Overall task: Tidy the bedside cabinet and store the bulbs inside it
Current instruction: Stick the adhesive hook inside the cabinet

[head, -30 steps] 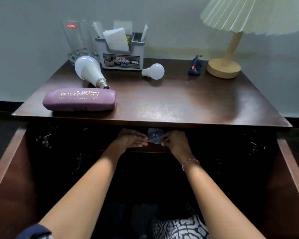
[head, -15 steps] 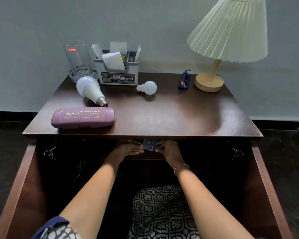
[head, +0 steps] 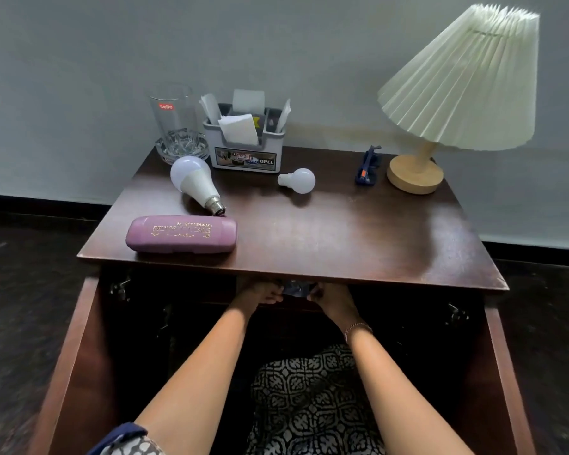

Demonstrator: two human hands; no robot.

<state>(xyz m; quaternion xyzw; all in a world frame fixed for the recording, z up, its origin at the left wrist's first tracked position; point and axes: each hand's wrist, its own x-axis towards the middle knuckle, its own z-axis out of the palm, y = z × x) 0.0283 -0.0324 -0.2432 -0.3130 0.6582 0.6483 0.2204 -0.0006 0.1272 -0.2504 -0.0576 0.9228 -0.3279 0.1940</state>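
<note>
Reaching under the worktop (head: 326, 231) edge, the left hand (head: 260, 295) and right hand (head: 330, 298) pinch a small crinkled thing (head: 295, 288) between them; beyond them lie the large bulb (head: 193, 180), then the small bulb (head: 299, 180), before a grey wall (head: 276, 44).

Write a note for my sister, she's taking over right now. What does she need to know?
Hands: left hand and right hand are both under the cabinet top's front edge, fingers on a small crumpled clear thing between them; what it is can't be told.
Bulbs: big bulb and small bulb both lie on top.
Also on top: purple glasses case, glass, paper holder, blue clip, lamp.
Done: both doors open.
Left: put both bulbs inside, tidy the top.
</note>
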